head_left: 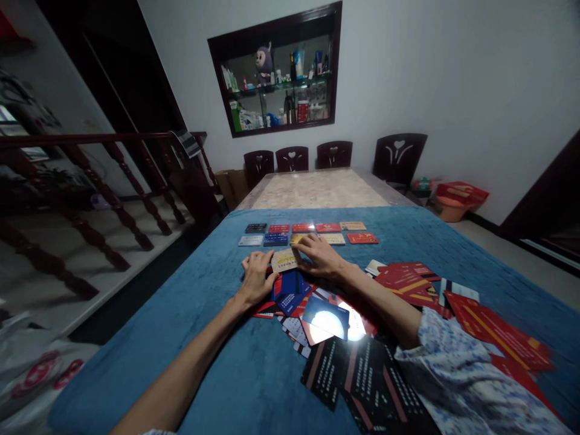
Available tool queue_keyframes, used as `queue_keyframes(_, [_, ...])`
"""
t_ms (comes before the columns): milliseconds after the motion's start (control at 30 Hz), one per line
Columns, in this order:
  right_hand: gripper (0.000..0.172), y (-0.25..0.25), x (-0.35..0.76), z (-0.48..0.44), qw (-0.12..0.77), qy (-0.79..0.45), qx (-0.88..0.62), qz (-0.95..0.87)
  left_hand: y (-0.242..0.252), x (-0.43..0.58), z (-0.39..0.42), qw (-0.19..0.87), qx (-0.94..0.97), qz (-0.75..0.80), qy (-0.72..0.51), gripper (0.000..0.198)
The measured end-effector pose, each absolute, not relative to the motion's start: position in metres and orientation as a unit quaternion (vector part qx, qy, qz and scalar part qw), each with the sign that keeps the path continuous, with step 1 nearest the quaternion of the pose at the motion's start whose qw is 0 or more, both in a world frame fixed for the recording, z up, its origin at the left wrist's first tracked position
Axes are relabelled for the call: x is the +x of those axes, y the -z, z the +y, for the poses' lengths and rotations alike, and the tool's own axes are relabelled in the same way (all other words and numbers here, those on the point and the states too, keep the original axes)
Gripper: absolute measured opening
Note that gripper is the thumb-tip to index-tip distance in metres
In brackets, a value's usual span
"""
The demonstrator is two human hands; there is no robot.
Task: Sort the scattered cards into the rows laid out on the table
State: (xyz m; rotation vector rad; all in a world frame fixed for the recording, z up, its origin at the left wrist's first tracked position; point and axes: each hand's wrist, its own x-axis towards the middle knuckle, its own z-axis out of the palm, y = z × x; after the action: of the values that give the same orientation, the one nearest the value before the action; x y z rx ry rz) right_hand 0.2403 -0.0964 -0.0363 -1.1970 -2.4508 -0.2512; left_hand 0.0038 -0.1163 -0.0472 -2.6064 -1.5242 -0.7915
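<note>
A beige card (285, 260) is held between both hands, just above a loose pile of blue, red and white cards. My left hand (259, 275) grips its left edge, fingers curled. My right hand (319, 257) pinches its right edge from above. Behind the hands, small card stacks stand in two rows, among them a black one (256, 228), a blue one (276, 240) and a red one (362, 238). Nearer to me, a blue card (326, 317) reflects bright light, and black cards (376, 383) lie fanned out below it.
Red cards (405, 283) spread over the right side of the blue cloth (190, 302), some beside my right sleeve. Dark chairs (292, 159) stand behind the table's far end. A wooden railing (90, 181) and white plastic bags (36, 374) are on the left.
</note>
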Motion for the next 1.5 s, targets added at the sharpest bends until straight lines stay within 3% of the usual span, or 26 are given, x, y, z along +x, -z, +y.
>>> queue_keyframes(467, [0.050, 0.026, 0.245, -0.094, 0.155, 0.054, -0.423, -0.891, 0.037, 0.013, -0.121, 0.042, -0.838, -0.500, 0.212, 0.046])
queue_keyframes(1500, [0.032, 0.008, 0.322, -0.100, 0.086, 0.032, -0.471, -0.877, 0.016, 0.089, -0.093, -0.006, -0.890, -0.441, 0.118, 0.038])
